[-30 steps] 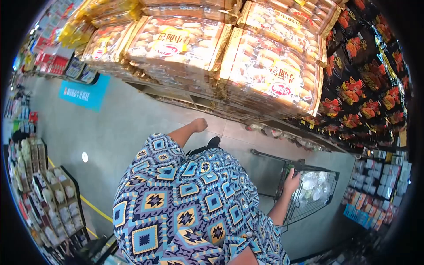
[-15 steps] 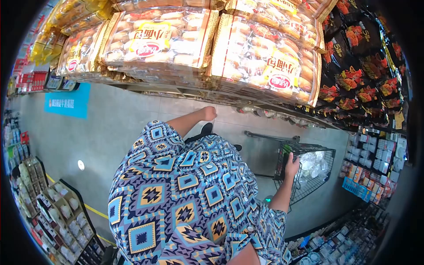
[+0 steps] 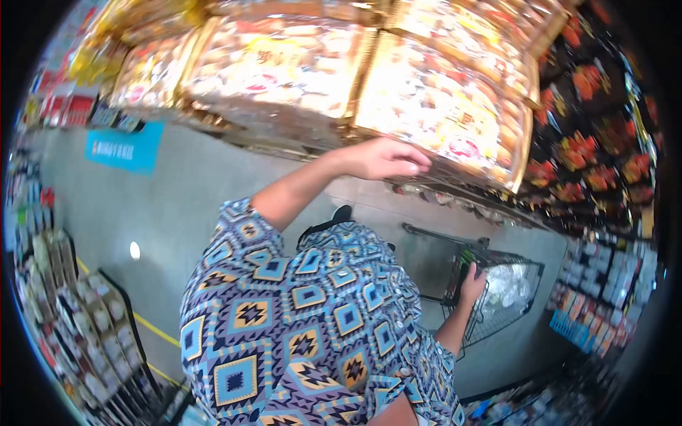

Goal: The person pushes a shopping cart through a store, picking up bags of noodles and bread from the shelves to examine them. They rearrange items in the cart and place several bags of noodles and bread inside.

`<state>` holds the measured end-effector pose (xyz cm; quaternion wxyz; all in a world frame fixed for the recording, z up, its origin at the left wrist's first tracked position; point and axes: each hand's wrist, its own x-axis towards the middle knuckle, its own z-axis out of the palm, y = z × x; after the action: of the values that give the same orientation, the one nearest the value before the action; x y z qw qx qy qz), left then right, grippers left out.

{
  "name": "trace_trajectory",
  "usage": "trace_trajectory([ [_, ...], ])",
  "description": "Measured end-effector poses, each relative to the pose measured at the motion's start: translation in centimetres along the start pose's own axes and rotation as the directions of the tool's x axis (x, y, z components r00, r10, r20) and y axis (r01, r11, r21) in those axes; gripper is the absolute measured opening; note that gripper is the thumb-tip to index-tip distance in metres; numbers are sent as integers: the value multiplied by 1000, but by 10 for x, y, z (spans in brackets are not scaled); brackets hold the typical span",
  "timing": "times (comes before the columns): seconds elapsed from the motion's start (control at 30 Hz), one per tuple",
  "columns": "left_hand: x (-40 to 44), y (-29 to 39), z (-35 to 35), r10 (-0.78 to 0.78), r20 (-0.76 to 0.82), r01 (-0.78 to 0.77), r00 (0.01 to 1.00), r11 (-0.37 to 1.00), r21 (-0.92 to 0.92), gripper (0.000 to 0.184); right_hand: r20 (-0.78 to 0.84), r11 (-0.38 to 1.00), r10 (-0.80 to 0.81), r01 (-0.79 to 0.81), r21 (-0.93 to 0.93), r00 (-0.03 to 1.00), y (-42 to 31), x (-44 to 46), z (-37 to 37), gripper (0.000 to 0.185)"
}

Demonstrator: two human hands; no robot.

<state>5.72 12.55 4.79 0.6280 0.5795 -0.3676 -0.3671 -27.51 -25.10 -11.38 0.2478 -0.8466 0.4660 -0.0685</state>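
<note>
- While the left hand [image 3: 383, 158] is hovering out in front of the shelf goods, the nearest bread pack [image 3: 440, 99] is lying between one and two o'clock from it, its lower edge running just beside the fingers.
- The fingers of that hand are lying close together and bending loosely, palm down; whether the fingertips are touching the wrapper, I cannot tell.
- The right hand [image 3: 471, 286] is sitting at five o'clock from the left one and gripping the near end of a shopping cart [image 3: 490, 325], thumb pointing up, fingers partly hidden.
- From this right hand, the same bread pack is lying at twelve o'clock, well apart.
- The cart's wire basket is extending toward three o'clock from the right hand and carrying some clear, shiny packages [image 3: 508, 287].
- A second bread pack [image 3: 277, 67] is lying at ten o'clock from the left hand, next to the first; glare and blur are hiding most of the print.
- Black packs with red pictures [image 3: 579, 145] are filling the shelf at three o'clock from the left hand.
- A blue sign [image 3: 124, 148] is showing at nine o'clock.
- The person's patterned shirt [image 3: 305, 305] is filling seven o'clock, a dark shoe [image 3: 344, 212] showing just beyond it.
</note>
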Motion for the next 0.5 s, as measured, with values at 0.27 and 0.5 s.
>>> trace_trajectory([
  [0.27,14,5,23,-125,266,106,956,991,85,48,-3,981,77,-77,-177,997,8,1,-3,66],
  [0.5,83,-9,65,-25,242,-8,970,991,133,49,-2,983,105,-104,-149,994,-9,-9,-12,67],
])
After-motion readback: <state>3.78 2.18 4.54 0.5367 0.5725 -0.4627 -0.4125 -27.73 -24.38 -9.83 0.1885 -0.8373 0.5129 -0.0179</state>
